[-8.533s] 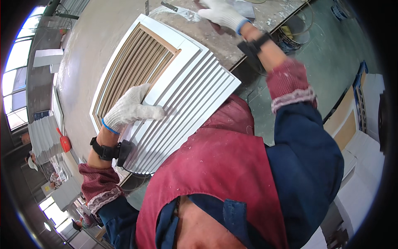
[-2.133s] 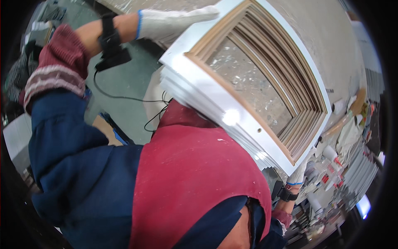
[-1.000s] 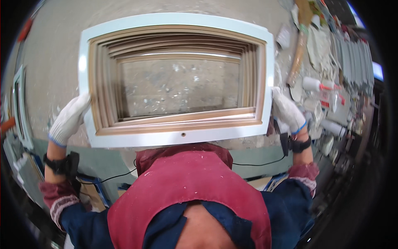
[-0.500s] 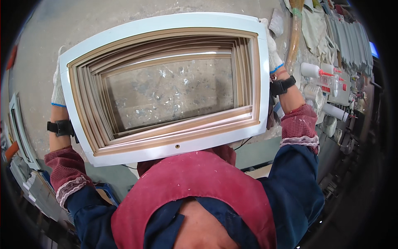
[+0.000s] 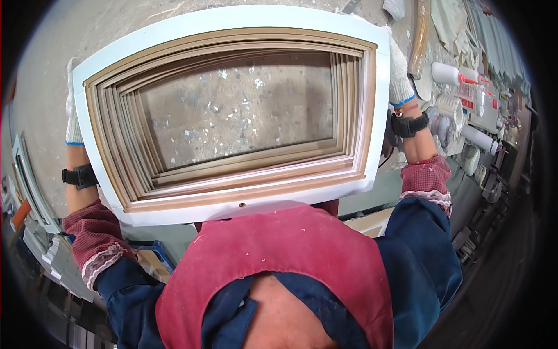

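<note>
A stack of arched frames lies in front of me, and its top frame (image 5: 232,18) is white with a tan inner edge and a small hole in the near bar. Beneath it, several more frames show as stepped tan edges (image 5: 119,128) inside the opening. My left hand (image 5: 72,110), in a white knit glove with a blue cuff, grips the stack's left side. On the opposite side, my right hand (image 5: 399,75), gloved the same way, grips the right edge near the far corner. The fingertips of both hands are hidden behind the frames.
A grey, paint-spotted surface (image 5: 46,87) spreads beneath. To the right are white bottles with red nozzles (image 5: 444,73), clear containers (image 5: 447,107) and a broom-like bundle (image 5: 419,41). Another pale frame (image 5: 29,180) stands at the far left.
The top frame has shifted slightly and appears closer, with both hands moving along at its sides. The lower frames' edges line up more evenly along the near side.
</note>
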{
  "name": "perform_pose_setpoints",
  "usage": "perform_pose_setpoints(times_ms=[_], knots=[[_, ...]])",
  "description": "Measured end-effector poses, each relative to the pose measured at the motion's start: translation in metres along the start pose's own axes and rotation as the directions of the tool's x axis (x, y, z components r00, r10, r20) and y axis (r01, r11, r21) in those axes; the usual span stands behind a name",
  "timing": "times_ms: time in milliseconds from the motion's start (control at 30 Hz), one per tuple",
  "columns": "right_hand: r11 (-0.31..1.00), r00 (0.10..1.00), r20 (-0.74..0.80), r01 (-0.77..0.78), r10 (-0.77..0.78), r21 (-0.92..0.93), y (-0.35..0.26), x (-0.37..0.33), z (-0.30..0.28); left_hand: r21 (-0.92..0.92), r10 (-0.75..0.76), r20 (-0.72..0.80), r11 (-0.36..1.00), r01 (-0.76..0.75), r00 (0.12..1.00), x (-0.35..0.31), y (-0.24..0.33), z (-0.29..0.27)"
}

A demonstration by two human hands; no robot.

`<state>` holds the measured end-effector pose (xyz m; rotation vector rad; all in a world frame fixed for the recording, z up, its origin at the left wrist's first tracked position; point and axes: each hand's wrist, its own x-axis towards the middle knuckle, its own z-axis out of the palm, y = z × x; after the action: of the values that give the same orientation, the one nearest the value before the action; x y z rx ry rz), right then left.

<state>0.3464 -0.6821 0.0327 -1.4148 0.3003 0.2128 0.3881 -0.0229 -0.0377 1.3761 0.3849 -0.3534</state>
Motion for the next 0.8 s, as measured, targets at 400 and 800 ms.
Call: perform_pose_setpoints(times_ms=[400,800], knots=[[0.993,0.994,-0.074,-0.08,0.086,0.082,0.014,-0.103,0.041,0.067,-0.103,-0.218,0.99,0.12,0.971,-0.183,0.002,0.096],[0.734,0.965,0.004,0.201,-0.261,-0.649,0.038,-0.1,0.051,-0.169,-0.103,-0.174,0.983,0.074,0.979,-0.188,-0.014,0.042]])
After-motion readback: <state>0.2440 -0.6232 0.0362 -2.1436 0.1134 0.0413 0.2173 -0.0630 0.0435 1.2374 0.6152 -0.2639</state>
